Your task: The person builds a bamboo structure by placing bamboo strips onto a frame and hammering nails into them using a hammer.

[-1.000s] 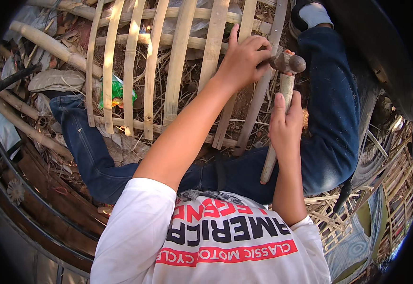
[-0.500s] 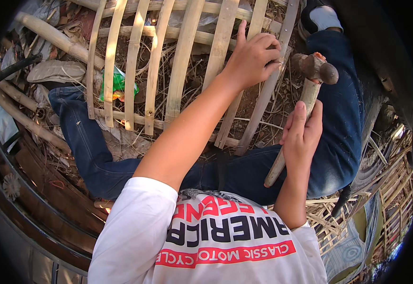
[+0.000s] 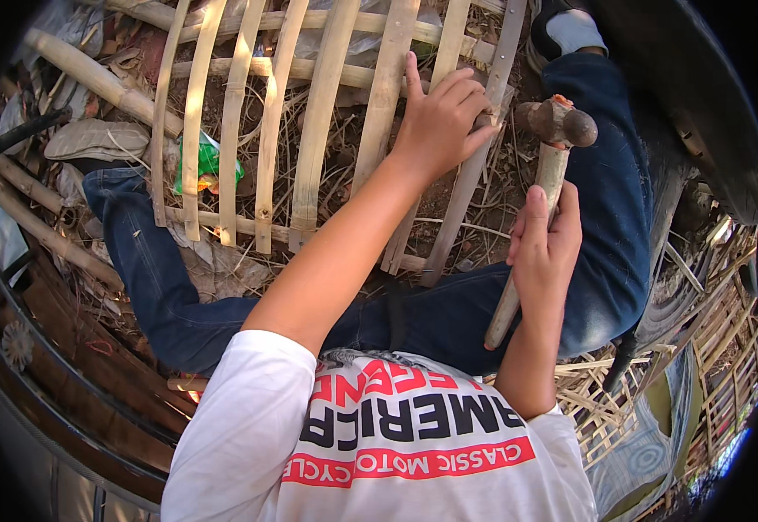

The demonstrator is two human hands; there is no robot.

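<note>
My right hand (image 3: 546,228) is wrapped round the pale wooden handle of a hammer (image 3: 549,174). Its rusty, round-ended head (image 3: 556,123) points up and away from me, above my bent leg. Over a frame of bamboo slats (image 3: 320,143), my left hand (image 3: 438,122) is at the rightmost slat (image 3: 480,170). Thumb and forefinger are pinched together at that slat, while the little finger sticks out. Whatever lies between those fingertips is too small to make out.
Dry straw and litter cover the ground below the slats, with a green plastic wrapper (image 3: 208,165) among them. Thick bamboo poles (image 3: 92,78) lie at the far left. A dark curved metal rail (image 3: 48,344) runs along the left side. Woven bamboo lattice (image 3: 731,357) stands at the right.
The whole view has shifted slightly, with slats, hands and hammer a little farther left in it. My left thumb and forefinger have come closer together at the rightmost slat. The right hand keeps its hold.
</note>
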